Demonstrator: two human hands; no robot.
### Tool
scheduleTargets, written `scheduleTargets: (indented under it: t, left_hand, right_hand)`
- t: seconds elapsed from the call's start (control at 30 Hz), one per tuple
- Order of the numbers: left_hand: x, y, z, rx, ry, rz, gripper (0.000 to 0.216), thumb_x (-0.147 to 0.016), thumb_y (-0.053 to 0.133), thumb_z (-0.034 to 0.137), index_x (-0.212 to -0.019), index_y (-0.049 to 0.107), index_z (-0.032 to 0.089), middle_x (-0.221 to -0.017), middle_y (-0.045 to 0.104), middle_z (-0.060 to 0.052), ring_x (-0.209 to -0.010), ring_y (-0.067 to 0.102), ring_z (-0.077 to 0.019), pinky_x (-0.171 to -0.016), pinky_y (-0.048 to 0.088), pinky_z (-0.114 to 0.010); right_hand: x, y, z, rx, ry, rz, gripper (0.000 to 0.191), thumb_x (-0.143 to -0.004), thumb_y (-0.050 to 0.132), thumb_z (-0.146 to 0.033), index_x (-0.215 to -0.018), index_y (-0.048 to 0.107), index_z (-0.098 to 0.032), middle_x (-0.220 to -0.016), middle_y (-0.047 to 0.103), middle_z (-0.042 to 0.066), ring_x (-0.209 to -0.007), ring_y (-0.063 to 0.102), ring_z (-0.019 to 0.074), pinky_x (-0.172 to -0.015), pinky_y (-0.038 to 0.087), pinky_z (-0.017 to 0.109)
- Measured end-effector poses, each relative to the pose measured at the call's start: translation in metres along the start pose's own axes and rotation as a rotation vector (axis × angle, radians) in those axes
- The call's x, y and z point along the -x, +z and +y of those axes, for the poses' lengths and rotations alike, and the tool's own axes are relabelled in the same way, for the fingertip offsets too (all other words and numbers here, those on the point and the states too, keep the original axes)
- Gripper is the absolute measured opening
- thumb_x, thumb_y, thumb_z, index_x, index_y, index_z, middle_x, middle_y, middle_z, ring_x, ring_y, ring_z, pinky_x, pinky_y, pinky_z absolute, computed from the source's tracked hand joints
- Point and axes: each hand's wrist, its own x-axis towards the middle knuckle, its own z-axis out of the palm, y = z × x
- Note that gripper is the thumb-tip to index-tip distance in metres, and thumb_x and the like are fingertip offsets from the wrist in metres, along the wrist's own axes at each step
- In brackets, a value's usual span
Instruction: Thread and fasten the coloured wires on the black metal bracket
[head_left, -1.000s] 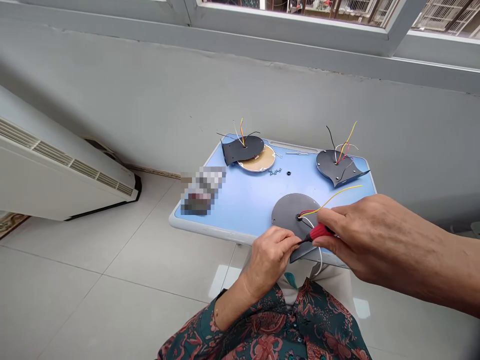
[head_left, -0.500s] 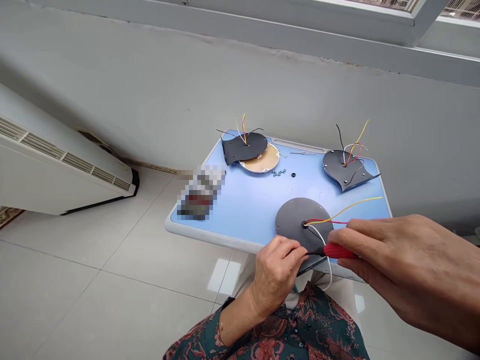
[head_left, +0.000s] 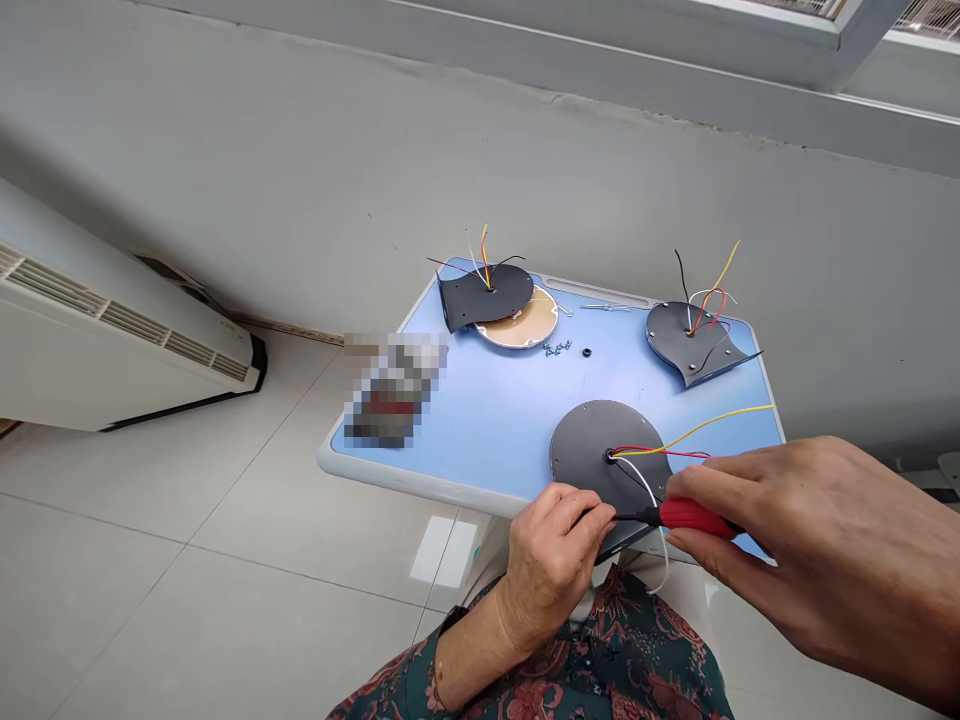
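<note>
My right hand point(head_left: 802, 530) grips the red handle of a screwdriver point(head_left: 696, 517) between thumb and fingers. Its dark shaft points left, low over the near edge of a round dark-grey plate point(head_left: 581, 435). My left hand point(head_left: 559, 545) is closed in a pinch around the shaft's tip end; whether a screw is also there is hidden. Through a black ring at the plate's middle come a yellow wire point(head_left: 701, 423), a red wire, a black wire and a white wire point(head_left: 664, 560), which hangs down past the screwdriver.
On the blue folding table point(head_left: 480, 420) stand two more wired dark plates, one at back left point(head_left: 502, 285) over a tan disc point(head_left: 529, 325), one at right point(head_left: 694, 335). Small screws point(head_left: 557, 348), a black ring point(head_left: 587, 352) and a blurred packet point(head_left: 394, 395) lie there too.
The screwdriver has shifted slightly right, showing more of its shaft and handle. My right fingers have changed their hold on the handle. My left hand keeps its pinch.
</note>
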Motion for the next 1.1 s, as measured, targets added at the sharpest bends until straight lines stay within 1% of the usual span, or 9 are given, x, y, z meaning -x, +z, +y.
scheduleTargets:
  t: [0.1,0.17,0.23,0.3,0.43,0.5,0.6,0.8,1.1]
  left_hand:
    - [0.0,0.001,0.0,-0.002,0.011,0.002,0.012,-0.097,0.06,0.014,-0.098,0.071,0.019,-0.089,0.074,-0.006,-0.08,0.063,-0.0183,-0.07,0.055,-0.029]
    - [0.0,0.001,0.0,-0.001,0.014,0.012,0.012,-0.097,0.059,0.014,-0.096,0.07,0.019,-0.087,0.074,-0.005,-0.08,0.061,-0.0184,-0.07,0.053,-0.029]
    - [0.0,0.001,-0.001,0.011,0.017,0.016,0.01,-0.097,0.06,0.015,-0.094,0.069,0.018,-0.085,0.073,-0.005,-0.08,0.06,-0.0186,-0.071,0.052,-0.03]
    - [0.0,0.001,-0.002,0.033,0.018,0.016,0.009,-0.098,0.061,0.016,-0.093,0.069,0.018,-0.083,0.072,-0.005,-0.078,0.06,-0.0184,-0.071,0.05,-0.03]
    - [-0.002,0.001,-0.005,0.08,0.006,0.0,0.012,-0.099,0.059,0.018,-0.094,0.069,0.02,-0.084,0.073,-0.004,-0.079,0.061,-0.0178,-0.071,0.05,-0.03]
    - [-0.002,0.0,-0.006,0.101,-0.004,-0.035,0.009,-0.098,0.061,0.019,-0.095,0.07,0.02,-0.087,0.074,-0.004,-0.081,0.062,-0.0177,-0.073,0.051,-0.03]
    - [-0.001,-0.002,-0.01,0.121,-0.007,-0.071,0.008,-0.097,0.063,0.017,-0.098,0.07,0.02,-0.09,0.075,-0.003,-0.082,0.063,-0.0171,-0.074,0.052,-0.029]
    - [-0.002,-0.007,-0.013,0.152,0.014,-0.075,0.018,-0.102,0.051,0.012,-0.108,0.066,0.019,-0.095,0.076,-0.004,-0.086,0.065,-0.0155,-0.078,0.052,-0.027]
    - [-0.007,-0.006,-0.008,0.041,0.057,-0.081,0.014,-0.1,0.058,0.025,-0.095,0.07,0.019,-0.088,0.075,-0.005,-0.083,0.063,-0.0196,-0.073,0.051,-0.031]
  right_hand:
    - [-0.007,0.0,0.0,0.085,0.049,-0.011,0.036,-0.095,0.05,-0.032,-0.061,0.052,-0.022,-0.044,0.05,-0.001,-0.037,0.036,0.0133,-0.048,0.014,0.032]
    - [-0.017,-0.002,-0.005,0.153,0.143,-0.037,0.043,-0.095,0.05,-0.04,-0.056,0.052,-0.023,-0.042,0.048,0.001,-0.037,0.03,0.0136,-0.048,0.011,0.032]
    - [-0.026,-0.005,-0.011,0.224,0.25,-0.104,0.051,-0.096,0.048,-0.049,-0.053,0.051,-0.023,-0.042,0.047,0.002,-0.04,0.03,0.0139,-0.048,0.011,0.031]
    - [-0.031,-0.01,-0.017,0.256,0.298,-0.179,0.05,-0.097,0.046,-0.053,-0.059,0.055,-0.021,-0.045,0.047,0.002,-0.041,0.032,0.0142,-0.049,0.011,0.03]
    - [-0.024,-0.021,-0.016,0.09,0.17,-0.209,0.018,-0.094,0.055,-0.035,-0.088,0.061,-0.02,-0.065,0.06,0.001,-0.047,0.041,0.0131,-0.05,0.016,0.028]
    - [-0.018,-0.023,-0.012,0.007,0.083,-0.203,0.004,-0.09,0.057,-0.022,-0.091,0.06,-0.021,-0.074,0.063,0.001,-0.051,0.043,0.0121,-0.05,0.018,0.027]
    - [-0.014,-0.024,-0.01,0.018,0.082,-0.225,0.006,-0.088,0.056,-0.018,-0.085,0.061,-0.02,-0.071,0.063,0.001,-0.051,0.042,0.0119,-0.051,0.018,0.027]
    - [-0.025,-0.025,-0.021,0.198,0.251,-0.258,0.044,-0.096,0.048,-0.043,-0.064,0.064,-0.018,-0.052,0.054,0.004,-0.049,0.038,0.0138,-0.053,0.014,0.03]
    - [-0.029,-0.019,-0.029,0.248,0.399,-0.214,0.07,-0.099,0.032,-0.064,-0.06,0.069,-0.019,-0.055,0.059,0.008,-0.054,0.049,0.0164,-0.053,0.016,0.03]
